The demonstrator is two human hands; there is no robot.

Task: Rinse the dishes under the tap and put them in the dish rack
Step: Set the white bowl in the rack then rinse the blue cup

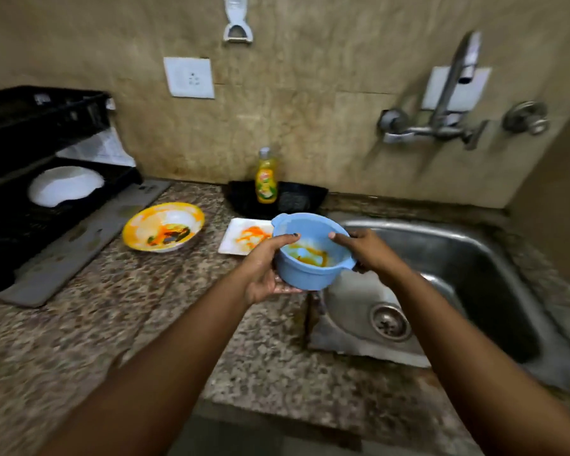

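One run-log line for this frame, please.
stage: pre-rinse | held: blue bowl, soiled, in left hand and right hand | tap: no water visible | dish rack: one white dish

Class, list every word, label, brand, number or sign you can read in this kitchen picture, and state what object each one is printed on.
None can be read.
Yellow dish soap bottle: red and green label, too blurred to read.
Grey drying mat under the black plastic dish rack: small dark marking near its far corner, too blurred.
Black dish rack upper tier: small white mark, unreadable.
White wall socket plate: holes only, no text.
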